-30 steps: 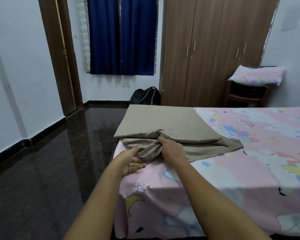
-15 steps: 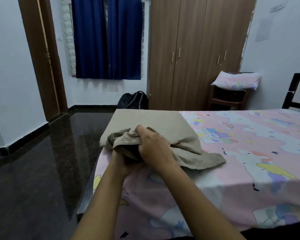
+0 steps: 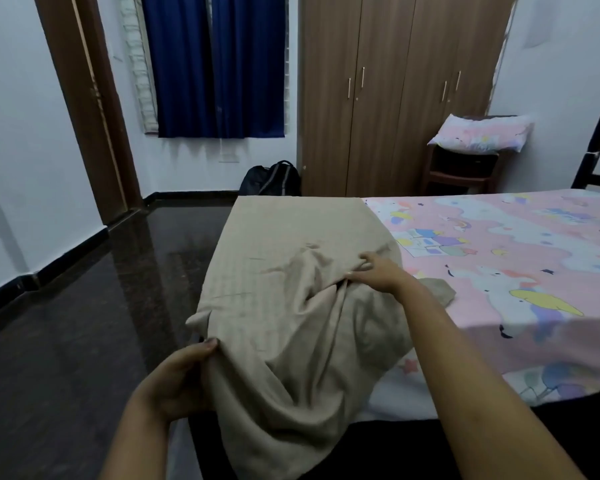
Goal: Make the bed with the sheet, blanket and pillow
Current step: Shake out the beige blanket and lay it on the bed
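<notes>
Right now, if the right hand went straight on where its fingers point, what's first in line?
The beige blanket: the right hand grips a fold, fingers aimed up-left across the folded part. Beyond that, likely floor; depth unclear.

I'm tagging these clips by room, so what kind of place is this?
Most likely a home bedroom: a bed with a pink cartoon sheet, a wooden wardrobe, and a pillow on a small stand.

The blanket point(image 3: 291, 306) hides the fingers of the left hand point(image 3: 177, 379) behind its hanging edge; its folds partly bury the fingertips of the right hand point(image 3: 378, 275); right of it, the sheet point(image 3: 499, 258) runs off-frame, near edge blurred.
</notes>
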`<state>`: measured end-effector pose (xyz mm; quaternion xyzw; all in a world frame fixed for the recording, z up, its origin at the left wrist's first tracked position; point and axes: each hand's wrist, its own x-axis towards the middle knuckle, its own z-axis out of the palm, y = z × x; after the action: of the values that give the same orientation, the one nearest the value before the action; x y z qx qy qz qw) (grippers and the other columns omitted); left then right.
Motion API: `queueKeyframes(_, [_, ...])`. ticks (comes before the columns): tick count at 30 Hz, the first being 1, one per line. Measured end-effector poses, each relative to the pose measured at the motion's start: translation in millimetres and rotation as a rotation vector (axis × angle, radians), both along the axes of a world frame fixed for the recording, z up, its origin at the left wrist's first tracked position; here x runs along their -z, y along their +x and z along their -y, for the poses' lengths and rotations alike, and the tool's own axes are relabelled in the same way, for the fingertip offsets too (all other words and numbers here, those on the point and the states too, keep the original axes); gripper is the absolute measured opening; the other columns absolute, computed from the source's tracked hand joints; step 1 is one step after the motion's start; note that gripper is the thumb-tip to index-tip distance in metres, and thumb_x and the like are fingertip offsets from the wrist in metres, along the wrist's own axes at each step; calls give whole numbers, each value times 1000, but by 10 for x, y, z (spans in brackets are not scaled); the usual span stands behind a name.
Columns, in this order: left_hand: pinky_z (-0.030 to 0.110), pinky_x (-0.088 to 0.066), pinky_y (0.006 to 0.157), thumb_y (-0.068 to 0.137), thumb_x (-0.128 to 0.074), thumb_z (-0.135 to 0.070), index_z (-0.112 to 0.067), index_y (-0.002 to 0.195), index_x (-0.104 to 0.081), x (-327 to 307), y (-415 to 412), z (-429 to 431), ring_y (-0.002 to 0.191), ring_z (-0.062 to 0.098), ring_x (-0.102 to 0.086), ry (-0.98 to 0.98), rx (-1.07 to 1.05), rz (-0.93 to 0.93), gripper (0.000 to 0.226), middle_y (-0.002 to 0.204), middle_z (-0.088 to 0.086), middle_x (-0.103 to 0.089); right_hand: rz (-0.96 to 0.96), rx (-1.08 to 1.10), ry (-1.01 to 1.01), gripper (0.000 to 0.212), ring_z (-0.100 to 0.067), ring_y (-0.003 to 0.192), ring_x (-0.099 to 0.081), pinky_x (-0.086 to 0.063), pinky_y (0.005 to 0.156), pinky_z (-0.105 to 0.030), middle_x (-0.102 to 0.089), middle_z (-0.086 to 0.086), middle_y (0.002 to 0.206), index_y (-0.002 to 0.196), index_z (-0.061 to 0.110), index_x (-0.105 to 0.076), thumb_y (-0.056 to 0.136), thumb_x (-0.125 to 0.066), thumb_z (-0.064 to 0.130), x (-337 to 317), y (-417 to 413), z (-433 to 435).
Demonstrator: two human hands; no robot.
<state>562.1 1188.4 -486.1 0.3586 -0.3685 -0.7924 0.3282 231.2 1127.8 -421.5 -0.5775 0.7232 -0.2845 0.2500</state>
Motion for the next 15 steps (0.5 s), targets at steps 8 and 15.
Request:
queueKeyframes(8, [18, -29, 47, 65, -67, -64, -6, 85, -61, -455, 110, 52, 41, 15, -35, -93, -151, 812, 61, 49, 4, -40, -180, 622, 238, 96, -35, 132, -31, -24, 105, -47, -39, -12, 143, 140, 22, -34, 65, -62, 75, 540, -755, -192])
queueKeyframes(15, [34, -51, 66, 84, -68, -7, 3, 102, -60, -496, -228, 151, 73, 33, -58, -220, -312, 826, 23, 81, 18, -62, 180, 515, -136, 34, -31, 106, -52, -40, 88, -36, -54, -16, 123, 129, 21, -38, 97, -41, 34, 490, -711, -206])
